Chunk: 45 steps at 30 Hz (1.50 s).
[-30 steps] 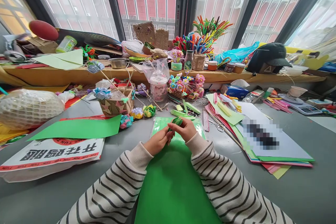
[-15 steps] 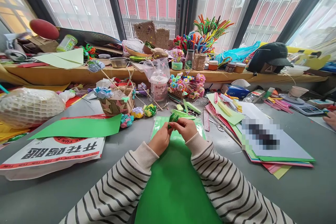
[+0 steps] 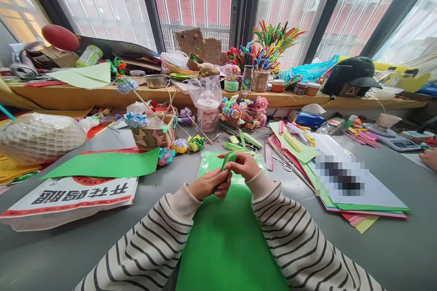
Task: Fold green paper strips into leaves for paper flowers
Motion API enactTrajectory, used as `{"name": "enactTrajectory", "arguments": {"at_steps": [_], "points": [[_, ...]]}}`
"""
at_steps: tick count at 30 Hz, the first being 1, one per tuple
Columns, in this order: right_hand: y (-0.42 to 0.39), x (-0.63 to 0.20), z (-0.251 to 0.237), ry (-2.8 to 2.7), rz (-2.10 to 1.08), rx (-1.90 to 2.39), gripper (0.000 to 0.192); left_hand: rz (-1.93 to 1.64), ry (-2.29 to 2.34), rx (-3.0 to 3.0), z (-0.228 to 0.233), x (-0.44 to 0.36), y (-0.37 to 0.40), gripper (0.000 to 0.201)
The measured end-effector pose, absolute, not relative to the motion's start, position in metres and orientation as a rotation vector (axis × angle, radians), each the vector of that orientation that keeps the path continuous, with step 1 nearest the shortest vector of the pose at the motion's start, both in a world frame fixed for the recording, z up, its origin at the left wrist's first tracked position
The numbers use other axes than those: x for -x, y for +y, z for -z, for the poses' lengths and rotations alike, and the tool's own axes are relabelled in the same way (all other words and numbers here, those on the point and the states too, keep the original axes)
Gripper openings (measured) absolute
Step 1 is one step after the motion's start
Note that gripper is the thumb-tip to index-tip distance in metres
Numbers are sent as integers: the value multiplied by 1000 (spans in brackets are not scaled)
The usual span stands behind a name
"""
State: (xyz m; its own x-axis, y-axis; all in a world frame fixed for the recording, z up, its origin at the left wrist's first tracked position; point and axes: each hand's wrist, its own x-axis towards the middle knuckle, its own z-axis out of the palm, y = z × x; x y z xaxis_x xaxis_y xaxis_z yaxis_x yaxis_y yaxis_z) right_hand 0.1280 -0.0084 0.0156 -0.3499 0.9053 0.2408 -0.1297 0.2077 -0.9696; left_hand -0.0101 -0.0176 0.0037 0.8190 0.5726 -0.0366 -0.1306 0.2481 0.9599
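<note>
Pinching a folded green strip (image 3: 228, 162) between them, both hands meet above the near middle of the grey counter (image 3: 403, 245). The left hand (image 3: 209, 183) has its grip narrow on the strip's lower end, fingers curled under it. The right hand (image 3: 243, 164) has its grip narrow on the upper end, thumb on top. The strip slants up to the right, clear of the surface, over a green sheet (image 3: 225, 241) that lies flat under both striped sleeves.

Just beyond the hands lie green offcuts (image 3: 243, 141) and a ruler (image 3: 268, 156), with scissors (image 3: 282, 163) beside it. A paper stack (image 3: 344, 186) spreads on the right. On the left a second green sheet (image 3: 105, 164) rests on a printed bag (image 3: 68, 198); behind it stands a basket (image 3: 152, 134) with paper flowers. A cup (image 3: 206, 111) stands behind the offcuts. Another person's hand (image 3: 429, 159) shows at the far right edge, well apart.
</note>
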Motion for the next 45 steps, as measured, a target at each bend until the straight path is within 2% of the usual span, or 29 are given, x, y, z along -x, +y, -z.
{"name": "enactTrajectory", "arguments": {"at_steps": [4,11,23,31,39,45], "points": [[-13,-125,-18,-1482,-1399,732,22,-334,264,-1035,-8,14,-19,24],[-16,-119,-16,-1471,-1230,833,27,-326,215,-954,-5,14,-19,21],[-18,-119,-15,-1537,-1129,897,24,-328,282,-941,-6,13,-19,24],[-16,-121,-15,-1482,-1238,827,25,-449,332,-1111,-8,13,-21,25],[-12,-121,-14,-1346,-1192,826,27,-483,456,-1223,-7,16,-15,26],[-2,-125,-5,-1245,-906,1025,28,-772,701,-1322,-5,9,-14,37]]}}
